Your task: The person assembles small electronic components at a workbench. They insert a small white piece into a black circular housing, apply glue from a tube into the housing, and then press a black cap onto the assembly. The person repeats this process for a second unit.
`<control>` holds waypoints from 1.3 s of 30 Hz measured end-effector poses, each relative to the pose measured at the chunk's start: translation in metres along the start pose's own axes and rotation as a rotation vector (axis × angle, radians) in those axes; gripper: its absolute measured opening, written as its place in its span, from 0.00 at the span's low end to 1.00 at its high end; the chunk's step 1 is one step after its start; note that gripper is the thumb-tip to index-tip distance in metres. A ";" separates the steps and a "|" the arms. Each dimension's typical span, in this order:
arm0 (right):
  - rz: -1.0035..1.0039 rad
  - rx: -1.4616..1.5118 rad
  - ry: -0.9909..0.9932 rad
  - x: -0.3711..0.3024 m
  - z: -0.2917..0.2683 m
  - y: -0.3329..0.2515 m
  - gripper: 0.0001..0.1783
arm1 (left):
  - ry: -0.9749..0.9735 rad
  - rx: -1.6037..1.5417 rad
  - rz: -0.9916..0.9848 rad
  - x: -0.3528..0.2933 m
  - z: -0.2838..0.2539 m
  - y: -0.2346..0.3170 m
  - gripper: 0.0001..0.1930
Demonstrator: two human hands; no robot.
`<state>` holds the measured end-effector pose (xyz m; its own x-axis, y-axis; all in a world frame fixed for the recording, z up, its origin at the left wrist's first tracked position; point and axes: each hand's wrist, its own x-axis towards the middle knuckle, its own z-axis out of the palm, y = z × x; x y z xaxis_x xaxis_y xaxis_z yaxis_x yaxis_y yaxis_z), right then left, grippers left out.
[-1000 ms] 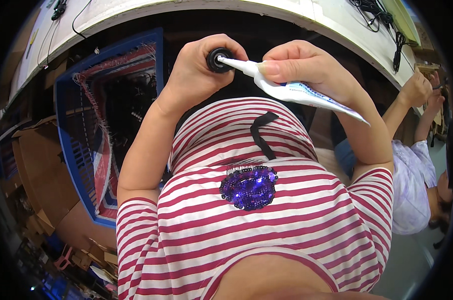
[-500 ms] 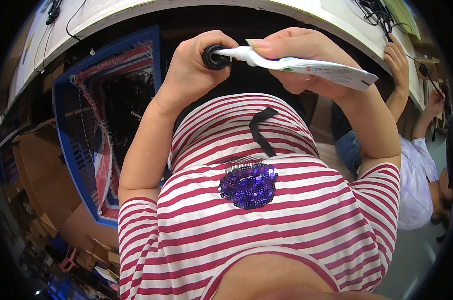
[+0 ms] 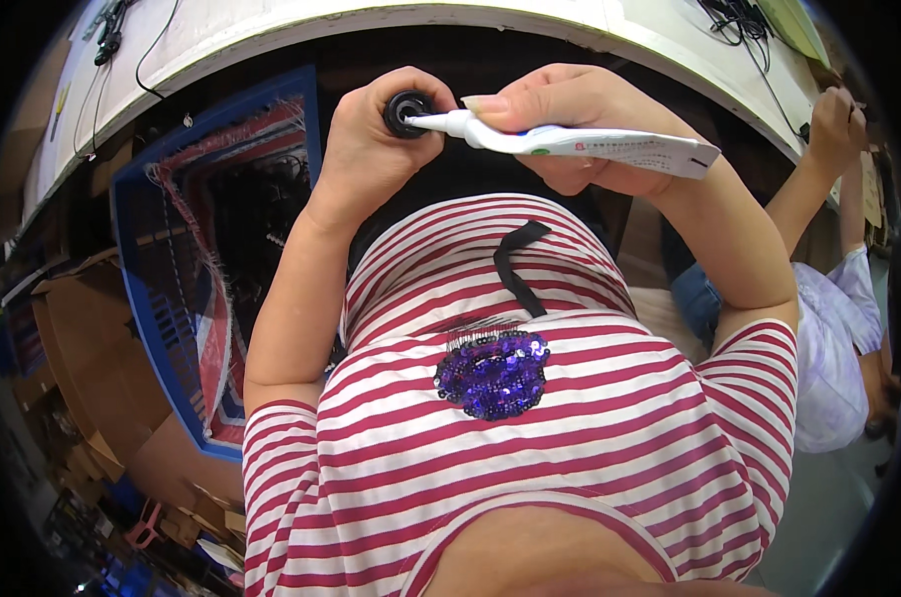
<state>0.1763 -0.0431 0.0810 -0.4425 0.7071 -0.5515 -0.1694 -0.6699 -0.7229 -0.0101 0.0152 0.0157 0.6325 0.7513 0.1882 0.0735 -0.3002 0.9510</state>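
The left hand (image 3: 363, 144) is curled around a black part (image 3: 394, 112), whose round, ringed end stays clear of the fingers, apparently so that the nozzle has access to it. The right hand (image 3: 595, 107) is clamped on a white tube (image 3: 634, 145), thumb above and fingers below, a grip that seems to suit both squeezing and aiming. The tube lies nearly level, its flat tail out past the right palm; its nozzle (image 3: 448, 122) points toward the left hand, with the tip at the black part's open end. Whether the tip touches, I cannot tell. Both forearms are raised in front of the striped shirt (image 3: 510, 458), likely to bring the work close to the eyes. Left of the left hand stands a blue crate (image 3: 135, 264) with a striped liner. Beyond both hands runs a white table (image 3: 450, 13); farther right of the right hand is a co-worker's hand (image 3: 834, 127).
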 end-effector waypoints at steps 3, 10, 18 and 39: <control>-0.006 -0.007 0.007 0.000 -0.001 -0.002 0.14 | -0.002 -0.036 -0.056 0.002 0.001 0.001 0.08; -0.211 -0.158 0.019 -0.018 -0.002 -0.013 0.13 | 0.007 -0.166 -0.208 0.011 -0.002 0.009 0.11; -0.726 -0.794 0.635 0.008 -0.086 -0.084 0.15 | -0.128 -0.590 -0.255 0.009 -0.002 0.000 0.24; -0.281 -1.176 -0.020 0.025 -0.040 0.007 0.16 | -0.006 -0.702 0.007 0.012 -0.019 0.009 0.29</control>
<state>0.1992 -0.0214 0.0460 -0.5341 0.7844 -0.3154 0.6379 0.1292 -0.7592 -0.0161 0.0327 0.0312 0.6353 0.7472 0.1951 -0.4443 0.1470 0.8838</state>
